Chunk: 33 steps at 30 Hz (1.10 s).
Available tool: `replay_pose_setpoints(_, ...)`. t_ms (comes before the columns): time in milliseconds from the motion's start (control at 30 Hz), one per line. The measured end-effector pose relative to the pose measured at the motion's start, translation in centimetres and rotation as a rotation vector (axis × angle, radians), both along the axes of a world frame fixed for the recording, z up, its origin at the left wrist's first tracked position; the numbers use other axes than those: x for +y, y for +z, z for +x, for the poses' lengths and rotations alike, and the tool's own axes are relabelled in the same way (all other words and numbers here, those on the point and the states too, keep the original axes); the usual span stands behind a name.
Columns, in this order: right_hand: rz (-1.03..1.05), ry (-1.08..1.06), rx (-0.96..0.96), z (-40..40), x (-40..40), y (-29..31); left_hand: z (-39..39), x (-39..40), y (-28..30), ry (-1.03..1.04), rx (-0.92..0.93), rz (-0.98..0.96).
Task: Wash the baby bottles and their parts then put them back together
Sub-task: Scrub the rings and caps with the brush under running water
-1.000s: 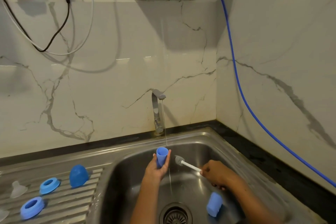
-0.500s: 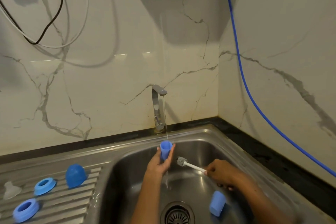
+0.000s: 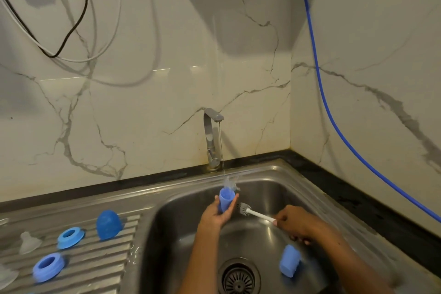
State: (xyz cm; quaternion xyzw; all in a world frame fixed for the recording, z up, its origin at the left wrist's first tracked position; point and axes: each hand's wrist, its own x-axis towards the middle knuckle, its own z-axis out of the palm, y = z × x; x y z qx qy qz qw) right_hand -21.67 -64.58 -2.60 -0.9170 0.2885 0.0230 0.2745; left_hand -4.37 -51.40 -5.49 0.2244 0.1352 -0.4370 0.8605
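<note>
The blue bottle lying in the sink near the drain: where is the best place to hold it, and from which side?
Grip the blue bottle across its round body, coming from above. It lies on its side on the sloping sink floor right of the drain, so its upper curve is free. This is a judgement.

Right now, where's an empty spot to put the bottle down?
Bare ribs on the drainboard, between the blue dome cap and the sink edge. Left is crowded: two blue rings and clear nipples. The basin holds another bottle beside the drain.

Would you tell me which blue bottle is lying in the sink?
The blue bottle right of the drain; the other bottle is gripped by the left hand.
</note>
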Motion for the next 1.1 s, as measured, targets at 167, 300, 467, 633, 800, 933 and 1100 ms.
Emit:
replay_pose_setpoints(167, 0.009, 0.003, 0.007, -0.2, 0.2, 0.2, 0.6, -0.6, 0.6, 0.072, -0.235, 0.119)
replay_pose_setpoints(300, 0.012, 0.004, 0.022, -0.3, 0.1, 0.4, 0.0, -1.6, 1.0, 0.095, -0.573, 0.325)
replay_pose_setpoints(467, 0.012, -0.007, 0.035, -0.6, 0.0, 0.6, -0.6, -1.8, 1.9, 0.092, -0.668, 0.271)
replay_pose_setpoints(633, 0.034, -0.001, 0.046, -0.8, 0.1, 0.7, 0.4, -1.4, 2.1, 0.068, -0.359, 0.068)
replay_pose_setpoints(800, 0.052, -0.002, 0.056, -0.9, 0.3, 1.0, -0.2, -2.1, 1.8, 0.041, -0.462, 0.151)
replay_pose_setpoints(933, 0.060, -0.011, 0.056, -1.0, 0.3, 0.9, 0.1, -2.1, 1.1, 0.020, -0.613, 0.209)
replay_pose_setpoints(1100, 0.064, -0.020, 0.067, -0.9, 0.2, 0.9, 0.8, -1.6, 0.8, 0.087, -0.802, 0.246)
